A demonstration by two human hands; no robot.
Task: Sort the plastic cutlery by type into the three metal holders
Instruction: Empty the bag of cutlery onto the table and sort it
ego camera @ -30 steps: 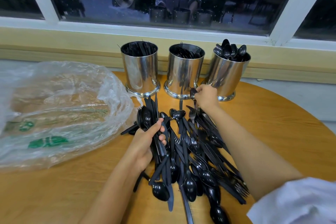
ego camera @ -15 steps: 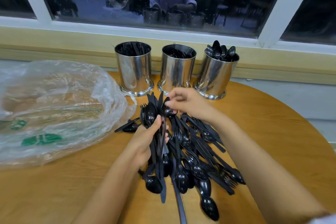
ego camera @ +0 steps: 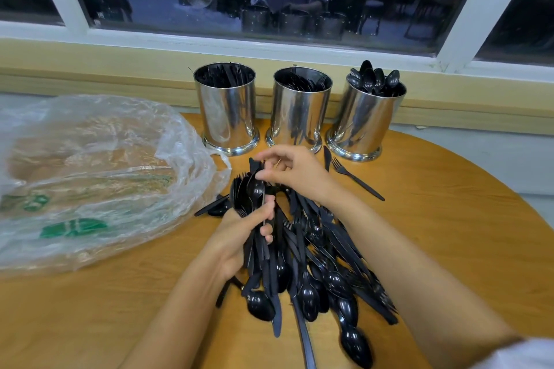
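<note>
A pile of black cutlery (ego camera: 317,278), with spoons, forks and knives mixed, lies on the near part of the wooden desk (ego camera: 449,219). At the left side of the pile, the left hand (ego camera: 239,237) grips a bundle (ego camera: 254,189) of pieces. Just beyond it, the right hand (ego camera: 293,171) pinches the top end of this bundle with curled fingers. A clear plastic bag (ego camera: 90,174) lies at the left. A loose fork (ego camera: 356,180) lies farther right. At the far edge stand three holders: the left holder (ego camera: 227,117) has knives, the middle holder (ego camera: 299,117) has forks, and the right holder (ego camera: 365,120) has spoons.
</note>
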